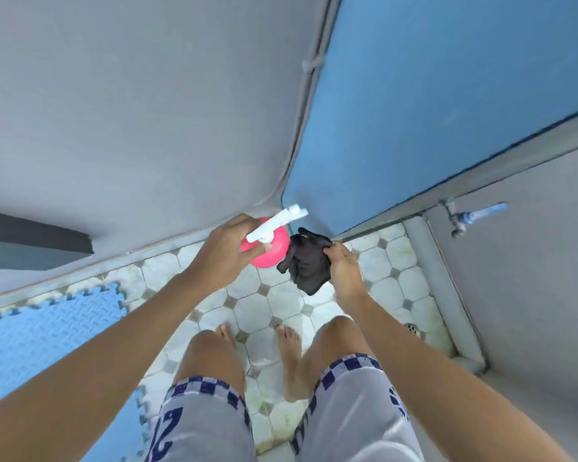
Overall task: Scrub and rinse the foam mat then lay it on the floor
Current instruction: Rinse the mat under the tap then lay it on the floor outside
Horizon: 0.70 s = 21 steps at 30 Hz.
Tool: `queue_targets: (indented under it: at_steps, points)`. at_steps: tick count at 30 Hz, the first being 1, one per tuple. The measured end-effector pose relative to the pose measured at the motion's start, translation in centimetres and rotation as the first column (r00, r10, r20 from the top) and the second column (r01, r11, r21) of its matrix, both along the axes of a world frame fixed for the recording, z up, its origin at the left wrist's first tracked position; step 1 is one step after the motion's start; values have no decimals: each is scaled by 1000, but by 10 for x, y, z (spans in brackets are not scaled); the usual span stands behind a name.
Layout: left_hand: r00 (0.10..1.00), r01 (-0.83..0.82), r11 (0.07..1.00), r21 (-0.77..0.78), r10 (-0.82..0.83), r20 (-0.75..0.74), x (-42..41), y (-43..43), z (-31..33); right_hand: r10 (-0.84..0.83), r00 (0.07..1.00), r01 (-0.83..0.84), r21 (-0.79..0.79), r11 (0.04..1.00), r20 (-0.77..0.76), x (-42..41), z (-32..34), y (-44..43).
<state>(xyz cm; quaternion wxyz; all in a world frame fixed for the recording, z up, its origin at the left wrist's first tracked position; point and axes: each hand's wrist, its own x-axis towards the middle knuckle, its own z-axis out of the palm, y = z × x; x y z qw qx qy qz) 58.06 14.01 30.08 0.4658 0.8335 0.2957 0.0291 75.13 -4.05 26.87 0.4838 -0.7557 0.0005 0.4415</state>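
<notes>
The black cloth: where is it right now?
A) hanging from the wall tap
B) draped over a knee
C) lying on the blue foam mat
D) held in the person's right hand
D: the black cloth hangs bunched from the right hand, beside the pink spray bottle.

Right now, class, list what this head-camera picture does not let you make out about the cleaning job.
- Pink spray bottle: the left hand covers much of it; contents unseen.
- Black cloth: bunched in the right hand; whether wet is unclear.
- Blue foam mat: cut off by the left edge and an arm; full extent unknown.
- Wall tap: blurred; whether it runs cannot be told.
</notes>
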Motion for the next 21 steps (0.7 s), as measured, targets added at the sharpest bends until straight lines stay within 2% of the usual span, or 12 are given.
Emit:
queue_targets:
  at_steps: [2,5,9,12,15,18,21]
  points:
    - [997,71,997,2,-71,3,8,-22,77,14,1000,-14,26,1000,15,15,74,-31]
    - [983,184,983,9,-184,-5,38,-65,176,44,991,-50,41,998,128,51,171,-90]
    - [956,293,956,14,-293,24,102,-136,268,-18,949,16,11,1000,314,117,270,-183]
    - [949,309,950,-36,-305,83,169,-203,318,-99,897,91,41,995,431,177,334,-257]
    - [945,291,955,-53,-279,170,246,-261,349,-167,860,163,50,985,483,237,373,-325]
    - [904,376,927,-2,-366,222,331,-305,372,-245,829,233,88,968,503,291,394,-377]
    - [836,465,878,110,-477,272,409,-345,397,-334,817,269,202,942,470,329,411,-415]
